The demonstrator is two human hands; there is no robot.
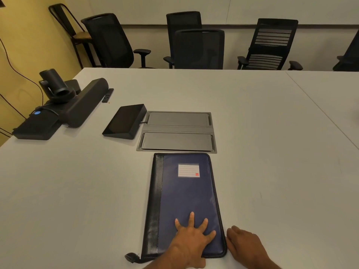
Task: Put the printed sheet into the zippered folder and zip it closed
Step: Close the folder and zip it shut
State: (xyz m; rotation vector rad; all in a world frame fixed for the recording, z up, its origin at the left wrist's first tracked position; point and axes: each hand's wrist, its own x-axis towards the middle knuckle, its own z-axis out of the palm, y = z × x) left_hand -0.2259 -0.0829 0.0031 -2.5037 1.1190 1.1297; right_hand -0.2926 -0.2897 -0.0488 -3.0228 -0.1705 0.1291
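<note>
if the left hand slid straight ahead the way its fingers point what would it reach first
Probably the white label on the blue folder, since the left hand lies flat on the cover pointing away. Beyond the folder lies the grey cable hatch.

White table (252,117) with a grey flush cable hatch (177,132) mid-surface. Black touch panel (125,121) just left of it. Far left: soundbar (85,102), conference camera (56,86), slim remote (108,95). Black office chairs (199,49) along the far edge.

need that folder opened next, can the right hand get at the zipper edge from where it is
Probably yes: the right hand lies open on the table, right beside the folder and its right edge, with nothing between them.
</note>
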